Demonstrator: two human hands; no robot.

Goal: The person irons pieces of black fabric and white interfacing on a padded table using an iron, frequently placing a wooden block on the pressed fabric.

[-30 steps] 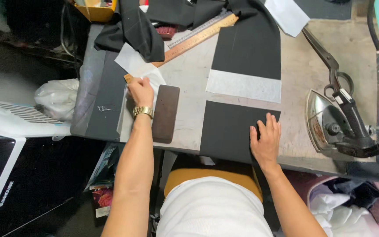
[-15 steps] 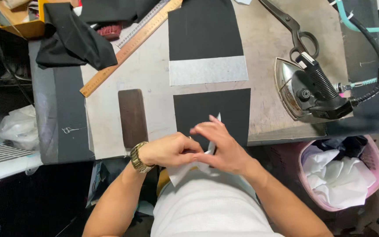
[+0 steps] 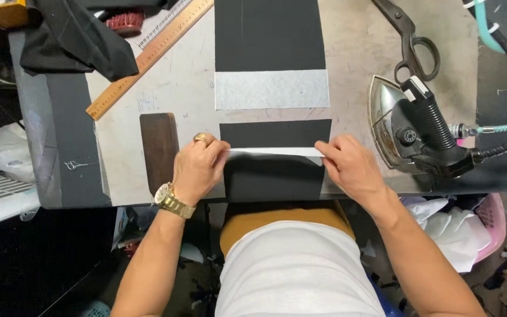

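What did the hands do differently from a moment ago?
A second ago the left hand lay on the dark wooden block and the right hand lay flat on the black cloth. They came together near the table edge, then spread apart, now stretching a white strip across that cloth. The iron, ruler and scissors look unmoved.

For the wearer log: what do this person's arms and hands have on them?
Both arms are bare, with no sleeves or gloves in view. The left hand has a gold ring on a finger and a gold metal-link wristwatch at the wrist. The right hand wears nothing.

Scissors, ruler cut off at top edge.
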